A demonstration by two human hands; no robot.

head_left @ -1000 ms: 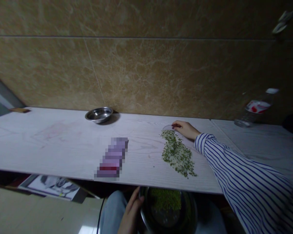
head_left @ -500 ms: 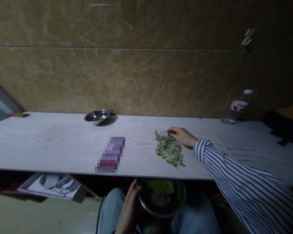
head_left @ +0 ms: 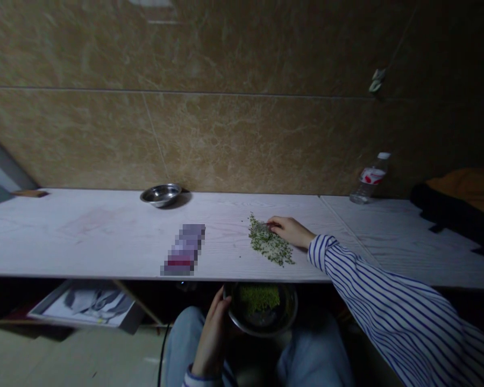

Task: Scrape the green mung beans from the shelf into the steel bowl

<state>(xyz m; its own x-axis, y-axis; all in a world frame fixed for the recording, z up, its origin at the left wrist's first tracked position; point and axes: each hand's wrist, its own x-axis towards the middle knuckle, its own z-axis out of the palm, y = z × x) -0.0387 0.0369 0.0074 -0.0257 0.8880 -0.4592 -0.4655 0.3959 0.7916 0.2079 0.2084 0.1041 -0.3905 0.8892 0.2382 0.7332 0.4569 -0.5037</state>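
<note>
My left hand [head_left: 213,336] grips the left rim of a steel bowl [head_left: 262,329], held over my lap just below the table's front edge. Inside the bowl lies a mass of small green grains [head_left: 260,298] that look like mung beans. More green beans [head_left: 272,248] are spread in a loose patch on the white table. At the upper right of this patch, the fingers of my right hand [head_left: 288,230] are closed on a thin, see-through piece with a dark red part, mostly covered by the fingers. Its exact kind is unclear.
A shallow steel bowl [head_left: 161,195] stands near the wall at left. A blurred purple packet [head_left: 184,250] lies left of the beans. To the right are a plastic bottle [head_left: 370,180] and a black and orange bag [head_left: 460,204]. Beneath the table sits an open drawer [head_left: 89,306].
My right hand has shifted slightly toward me over the patch of beans with the thin piece. The left hand still holds the bowl. The view has turned a little to the right.
</note>
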